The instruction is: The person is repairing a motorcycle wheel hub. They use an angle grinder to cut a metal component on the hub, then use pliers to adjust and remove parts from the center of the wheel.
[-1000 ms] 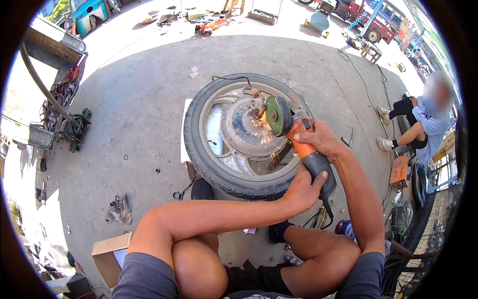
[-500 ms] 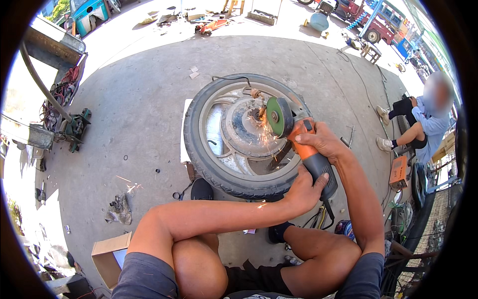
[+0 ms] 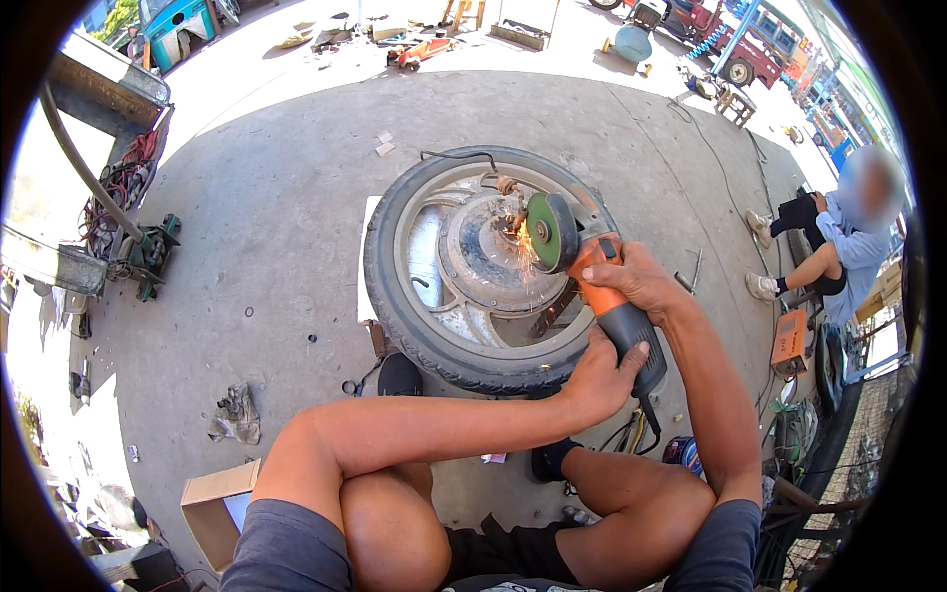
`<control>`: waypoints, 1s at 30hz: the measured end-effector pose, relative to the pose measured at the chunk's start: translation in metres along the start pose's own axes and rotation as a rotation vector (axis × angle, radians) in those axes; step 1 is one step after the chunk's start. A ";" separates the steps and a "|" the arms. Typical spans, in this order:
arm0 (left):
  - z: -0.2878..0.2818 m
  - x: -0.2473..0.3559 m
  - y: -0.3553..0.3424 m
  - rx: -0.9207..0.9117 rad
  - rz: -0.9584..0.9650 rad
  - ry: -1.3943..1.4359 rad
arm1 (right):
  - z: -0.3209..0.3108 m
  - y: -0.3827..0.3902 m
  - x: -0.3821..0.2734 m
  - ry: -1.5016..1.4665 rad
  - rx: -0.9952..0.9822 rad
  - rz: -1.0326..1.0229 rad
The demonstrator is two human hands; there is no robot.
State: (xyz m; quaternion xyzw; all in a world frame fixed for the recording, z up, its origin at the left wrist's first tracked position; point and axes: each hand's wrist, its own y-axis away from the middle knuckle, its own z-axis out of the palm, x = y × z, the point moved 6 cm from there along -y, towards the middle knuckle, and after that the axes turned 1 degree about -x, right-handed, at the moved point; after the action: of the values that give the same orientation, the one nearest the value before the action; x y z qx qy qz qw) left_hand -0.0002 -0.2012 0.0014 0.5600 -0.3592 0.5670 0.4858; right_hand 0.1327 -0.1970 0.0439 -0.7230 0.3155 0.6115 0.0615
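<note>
An orange-and-black angle grinder (image 3: 617, 322) is gripped by both of my hands. My right hand (image 3: 637, 278) wraps round its orange front housing, thumb on top, and my left hand (image 3: 602, 380) holds the dark rear body, where the cord leaves. The green disc (image 3: 543, 230) meets rusty metal at the hub (image 3: 498, 271) of a spoked wheel with a black tire (image 3: 417, 342), throwing orange sparks (image 3: 523, 247). A cable curves out over the wheel's upper rim. The wheel lies flat on a white board (image 3: 367, 283) before my bent legs, with my shoe beside it.
A seated person (image 3: 853, 257) is at the right beside an orange box (image 3: 790, 342). Green-based machinery (image 3: 158, 252) and tangled hoses stand at the left. A cardboard box (image 3: 202, 508) is by my left knee. Tools, a red jack (image 3: 424, 49) and vehicles line the sunlit back.
The spray of sparks varies in shape and size; stray sparks seen near my left arm half a second ago have faded. My hands and the grinder hold nearly the same position.
</note>
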 end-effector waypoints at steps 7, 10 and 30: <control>-0.003 0.005 0.001 0.007 -0.030 -0.011 | 0.004 -0.001 -0.004 -0.056 -0.024 0.054; -0.003 0.003 0.001 0.003 -0.063 0.001 | 0.002 -0.001 -0.002 -0.058 -0.002 0.051; 0.000 0.002 0.002 -0.016 -0.019 0.023 | 0.001 0.004 -0.003 -0.026 0.016 0.054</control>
State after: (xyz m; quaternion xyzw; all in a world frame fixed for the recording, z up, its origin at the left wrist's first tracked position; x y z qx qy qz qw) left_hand -0.0016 -0.2014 0.0041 0.5527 -0.3527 0.5658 0.5000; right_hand 0.1301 -0.1986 0.0472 -0.7056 0.3391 0.6197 0.0548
